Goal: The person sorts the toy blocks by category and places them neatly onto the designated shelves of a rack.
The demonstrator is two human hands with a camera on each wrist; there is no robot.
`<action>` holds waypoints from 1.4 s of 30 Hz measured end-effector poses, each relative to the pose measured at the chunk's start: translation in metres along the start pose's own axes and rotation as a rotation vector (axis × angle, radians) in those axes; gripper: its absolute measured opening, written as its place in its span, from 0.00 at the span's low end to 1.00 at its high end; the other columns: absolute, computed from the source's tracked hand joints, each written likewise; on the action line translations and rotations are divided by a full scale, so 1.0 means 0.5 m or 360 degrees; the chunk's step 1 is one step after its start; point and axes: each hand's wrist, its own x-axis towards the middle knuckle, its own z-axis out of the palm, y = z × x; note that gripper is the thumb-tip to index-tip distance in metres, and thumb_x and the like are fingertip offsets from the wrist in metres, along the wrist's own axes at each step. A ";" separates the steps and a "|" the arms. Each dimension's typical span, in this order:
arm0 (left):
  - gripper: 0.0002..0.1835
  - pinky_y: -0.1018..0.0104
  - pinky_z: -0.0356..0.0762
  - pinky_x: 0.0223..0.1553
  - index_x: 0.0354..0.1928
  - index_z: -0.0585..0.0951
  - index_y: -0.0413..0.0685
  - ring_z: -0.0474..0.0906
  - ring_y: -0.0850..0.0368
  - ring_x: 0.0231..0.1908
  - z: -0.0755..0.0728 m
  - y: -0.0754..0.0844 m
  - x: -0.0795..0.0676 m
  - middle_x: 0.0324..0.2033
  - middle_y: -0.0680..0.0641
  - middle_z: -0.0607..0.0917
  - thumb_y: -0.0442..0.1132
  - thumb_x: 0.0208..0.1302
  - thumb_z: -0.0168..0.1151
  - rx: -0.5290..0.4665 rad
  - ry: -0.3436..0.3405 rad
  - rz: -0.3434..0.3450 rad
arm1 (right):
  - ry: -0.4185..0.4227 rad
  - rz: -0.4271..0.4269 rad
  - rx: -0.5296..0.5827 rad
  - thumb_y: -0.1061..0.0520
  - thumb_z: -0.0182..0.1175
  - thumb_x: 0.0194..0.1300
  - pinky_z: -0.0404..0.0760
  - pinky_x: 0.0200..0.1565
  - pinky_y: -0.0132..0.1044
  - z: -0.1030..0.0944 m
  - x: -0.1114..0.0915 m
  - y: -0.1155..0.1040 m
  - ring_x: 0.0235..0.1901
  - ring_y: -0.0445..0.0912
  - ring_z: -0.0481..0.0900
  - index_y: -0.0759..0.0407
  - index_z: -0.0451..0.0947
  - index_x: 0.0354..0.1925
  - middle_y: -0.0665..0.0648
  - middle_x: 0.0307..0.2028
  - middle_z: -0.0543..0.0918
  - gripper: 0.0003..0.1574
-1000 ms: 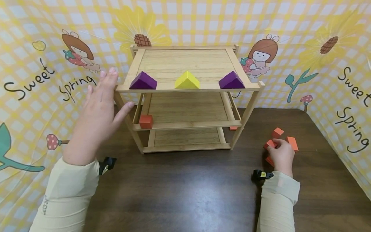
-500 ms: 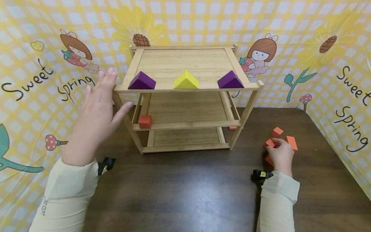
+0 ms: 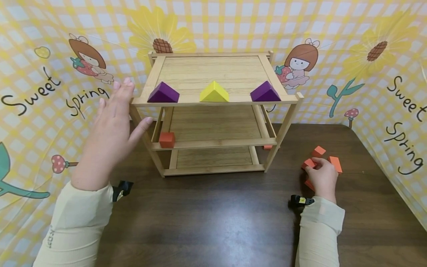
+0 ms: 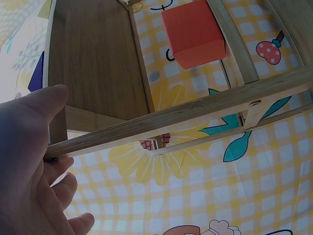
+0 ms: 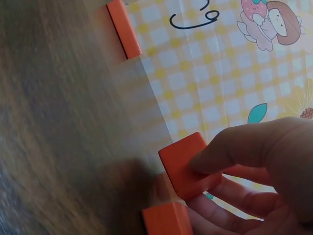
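Observation:
On the left, my left hand rests against the front corner post of a three-tier wooden shelf. Its fingers point upward, nearly straight, and the thumb lies apart across the post. In the left wrist view the post runs between thumb and fingers. At the right, my right hand pinches an orange block between thumb and fingers, low over the dark table. Around it lie more orange blocks: one behind, one to the right, and one nearer me, partly covered by the hand.
Two purple triangular blocks and a yellow triangular block line the top shelf's front edge. A red-orange cube sits at the middle shelf's left front. Another orange piece shows behind the right leg. Patterned cloth surrounds the table.
The pinched orange block has shifted very slightly left with my right fingers. My left hand stays at the shelf post, and the view has drifted a little.

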 end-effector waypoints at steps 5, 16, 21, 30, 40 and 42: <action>0.44 0.40 0.34 0.76 0.81 0.46 0.45 0.38 0.51 0.79 -0.001 0.001 0.001 0.80 0.45 0.47 0.48 0.75 0.59 0.0010 -0.0001 0.0007 | 0.0004 -0.0014 0.0028 0.62 0.60 0.68 0.73 0.38 0.39 0.001 -0.002 -0.006 0.44 0.57 0.74 0.71 0.75 0.63 0.71 0.50 0.80 0.28; 0.44 0.40 0.34 0.76 0.81 0.46 0.46 0.37 0.52 0.79 0.000 0.001 -0.002 0.80 0.45 0.47 0.47 0.74 0.60 -0.0003 0.0003 0.0001 | 0.0026 -0.0083 0.0039 0.62 0.60 0.66 0.73 0.40 0.41 -0.001 -0.005 -0.025 0.45 0.57 0.75 0.68 0.77 0.63 0.70 0.50 0.81 0.28; 0.44 0.41 0.33 0.76 0.81 0.45 0.47 0.37 0.51 0.79 0.001 0.001 -0.002 0.80 0.45 0.47 0.47 0.74 0.60 -0.0012 0.0008 0.0008 | 0.0053 -0.0112 0.0049 0.62 0.59 0.66 0.74 0.42 0.40 -0.004 -0.007 -0.034 0.46 0.57 0.76 0.67 0.77 0.63 0.70 0.51 0.81 0.28; 0.44 0.40 0.33 0.76 0.81 0.46 0.46 0.37 0.52 0.79 0.002 0.000 -0.001 0.80 0.44 0.47 0.47 0.74 0.60 -0.0016 0.0007 0.0005 | 0.0046 -0.0232 0.0051 0.63 0.59 0.66 0.76 0.47 0.43 -0.014 -0.013 -0.048 0.49 0.59 0.79 0.67 0.78 0.62 0.70 0.52 0.81 0.26; 0.44 0.41 0.33 0.76 0.81 0.45 0.47 0.36 0.52 0.79 0.002 0.000 0.000 0.80 0.44 0.47 0.47 0.74 0.60 -0.0020 0.0004 -0.0002 | 0.0093 -0.0367 0.0004 0.62 0.62 0.66 0.73 0.47 0.45 -0.023 -0.022 -0.063 0.48 0.60 0.77 0.68 0.79 0.60 0.69 0.50 0.79 0.25; 0.44 0.42 0.32 0.76 0.81 0.45 0.47 0.36 0.52 0.79 0.002 0.000 0.000 0.80 0.45 0.47 0.47 0.75 0.59 -0.0018 -0.0004 -0.0011 | 0.0087 -0.0384 0.0004 0.62 0.63 0.66 0.74 0.48 0.44 -0.025 -0.025 -0.067 0.49 0.60 0.78 0.68 0.79 0.60 0.69 0.51 0.80 0.24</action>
